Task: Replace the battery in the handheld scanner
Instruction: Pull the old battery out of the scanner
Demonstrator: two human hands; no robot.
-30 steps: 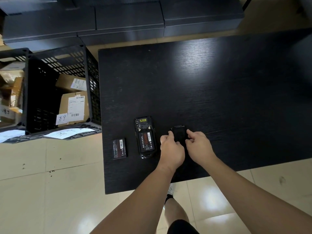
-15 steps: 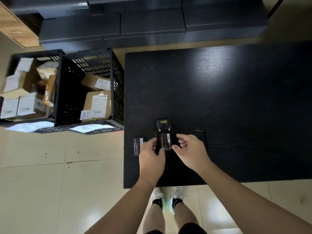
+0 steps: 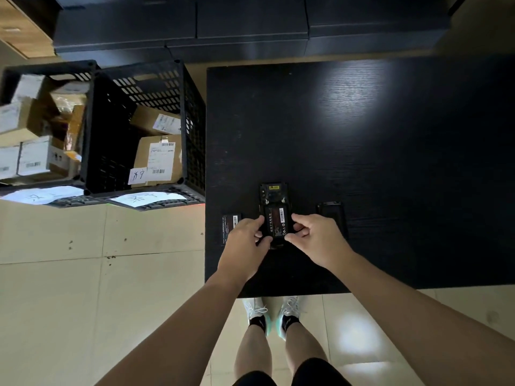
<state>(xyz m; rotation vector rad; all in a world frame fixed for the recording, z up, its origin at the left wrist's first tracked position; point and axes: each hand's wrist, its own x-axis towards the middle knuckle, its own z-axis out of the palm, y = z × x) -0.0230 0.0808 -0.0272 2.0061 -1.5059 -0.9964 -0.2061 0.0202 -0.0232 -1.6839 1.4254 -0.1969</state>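
Observation:
The black handheld scanner [image 3: 273,194] lies face down near the front edge of the black table [image 3: 362,135], its back open with a battery [image 3: 277,222] showing a red label in the bay. My left hand [image 3: 246,240] grips the scanner's lower left side. My right hand [image 3: 317,238] pinches its lower right side, fingertips at the battery's edge. A second battery [image 3: 230,222] lies flat just left of my left hand. The black back cover [image 3: 331,211] rests on the table behind my right hand.
A black plastic crate [image 3: 145,87] with cardboard parcels stands on the floor left of the table, another crate [image 3: 16,76] of boxes beyond it. Dark cabinets [image 3: 250,26] run along the far side. My legs and shoes [image 3: 273,313] show below the table's front edge.
Both hands left the back cover at the right and moved left onto the scanner, now gripping its lower sides. The camera view has shifted, so the table sits further right.

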